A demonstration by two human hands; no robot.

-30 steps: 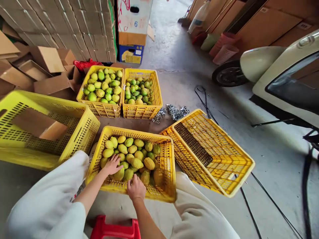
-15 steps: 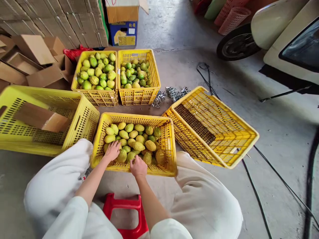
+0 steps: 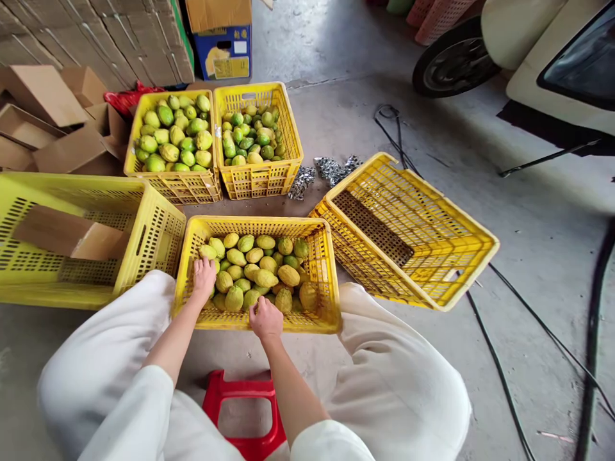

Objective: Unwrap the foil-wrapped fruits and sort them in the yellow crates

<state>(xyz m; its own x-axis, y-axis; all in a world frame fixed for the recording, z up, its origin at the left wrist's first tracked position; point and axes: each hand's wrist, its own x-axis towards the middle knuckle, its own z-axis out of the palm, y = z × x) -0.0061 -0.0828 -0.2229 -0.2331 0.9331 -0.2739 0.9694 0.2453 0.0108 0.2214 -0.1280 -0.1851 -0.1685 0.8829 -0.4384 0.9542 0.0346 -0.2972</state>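
Observation:
A yellow plastic crate (image 3: 335, 282) between my knees holds several yellow-green lemons (image 3: 265, 278). My left hand (image 3: 204, 279) lies over the lemons at the crate's left side. Its fingers are slightly bent and apart, with the tips touching fruit. Over the near rim my right hand (image 3: 266, 319) is closed, thumb and fingers curled together. Whatever is in its grasp, if anything, is hidden.
Two yellow crates of greener lemons stand behind, one left crate (image 3: 173, 186) and one right crate (image 3: 259, 180). A tilted crate (image 3: 461, 240) is on the right; a larger crate (image 3: 163, 237) with cardboard is on the left. A red stool (image 3: 245, 387) and black cables (image 3: 509, 410) are nearby.
My left hand has moved left and slightly forward over the lemons, toward the crate's left wall. The right hand keeps its place at the near rim. The view has shifted slightly.

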